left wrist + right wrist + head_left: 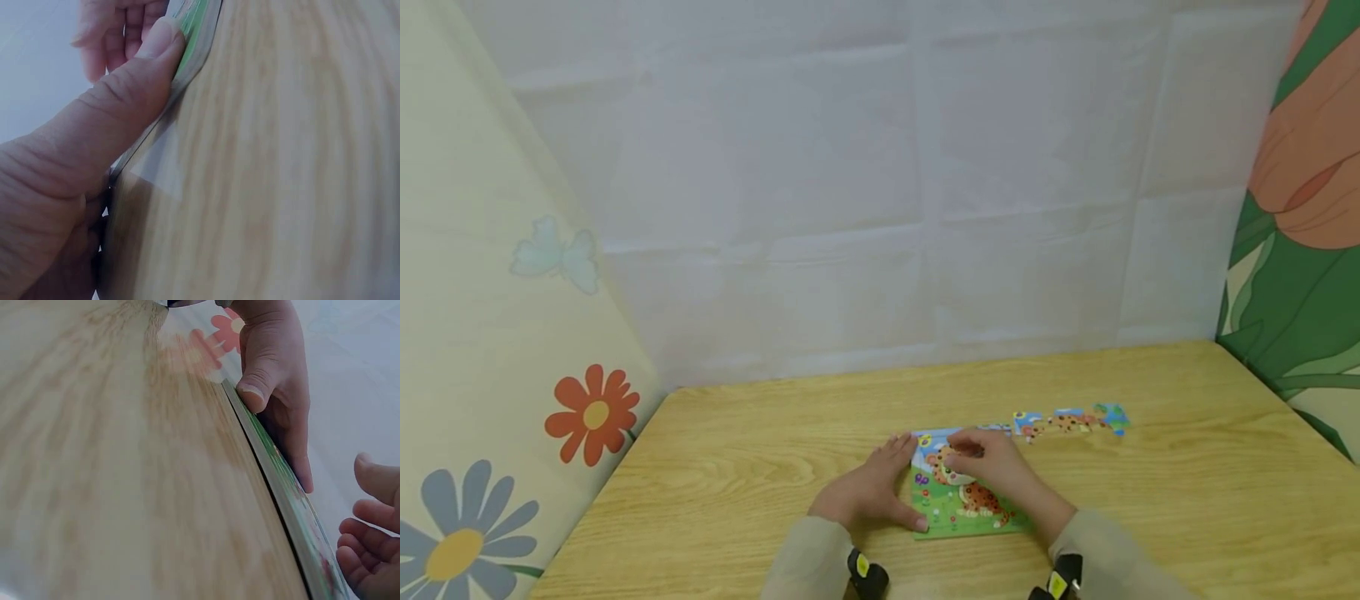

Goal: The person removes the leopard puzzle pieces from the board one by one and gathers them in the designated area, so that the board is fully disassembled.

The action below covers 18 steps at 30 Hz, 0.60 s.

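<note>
A flat jigsaw puzzle board [940, 518] lies on the table, showing a spotted cartoon leopard on green grass. My left hand [874, 490] rests along its left side, fingers extended toward the far corner and thumb on the near left corner. The left wrist view shows that thumb [122, 97] touching the board's green edge [199, 47]. Over the leopard's head is my right hand [997, 463], fingers bent loosely. In the right wrist view, the right hand's thumb [378, 478] stands apart from its fingers, with nothing visible between them. Part of the picture is hidden beneath this hand.
Several loose puzzle pieces [1071, 422] lie in a row beyond the board's far right corner. The wooden table [730, 450] meets a white cloth backdrop [820, 208] at the back. Flower-printed panels stand at the left and right.
</note>
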Tool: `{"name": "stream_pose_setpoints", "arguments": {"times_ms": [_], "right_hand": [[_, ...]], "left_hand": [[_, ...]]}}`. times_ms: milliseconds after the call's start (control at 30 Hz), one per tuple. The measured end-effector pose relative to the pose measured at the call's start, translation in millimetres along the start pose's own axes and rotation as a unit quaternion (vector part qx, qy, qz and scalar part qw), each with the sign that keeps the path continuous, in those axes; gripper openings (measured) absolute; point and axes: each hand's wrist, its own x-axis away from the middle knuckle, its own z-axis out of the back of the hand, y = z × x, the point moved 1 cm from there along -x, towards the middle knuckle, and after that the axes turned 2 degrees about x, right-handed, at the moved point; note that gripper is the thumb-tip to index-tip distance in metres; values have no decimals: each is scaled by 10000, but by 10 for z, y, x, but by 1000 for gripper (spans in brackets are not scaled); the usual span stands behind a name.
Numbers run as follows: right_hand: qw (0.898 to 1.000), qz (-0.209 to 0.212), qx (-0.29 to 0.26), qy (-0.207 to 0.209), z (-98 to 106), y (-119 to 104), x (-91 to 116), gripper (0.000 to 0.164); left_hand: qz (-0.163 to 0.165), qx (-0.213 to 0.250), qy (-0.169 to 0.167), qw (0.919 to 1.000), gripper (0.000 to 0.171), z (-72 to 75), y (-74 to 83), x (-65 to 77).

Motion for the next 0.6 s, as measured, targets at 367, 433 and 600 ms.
{"name": "stream_pose_setpoints", "arguments": {"times_ms": [367,433,600], "right_hand": [[9975,124,604,-351,-94,-70,-41,34],[9963,183,740,-400,-101,-82,-46,33],[9938,174,923,-595,-137,-103,-57,34]], "left_hand": [[145,92,-113,9998,114,19,26,20],[99,49,-92,9999,114,23,26,18],[58,34,-97,9999,114,18,23,12]]}}
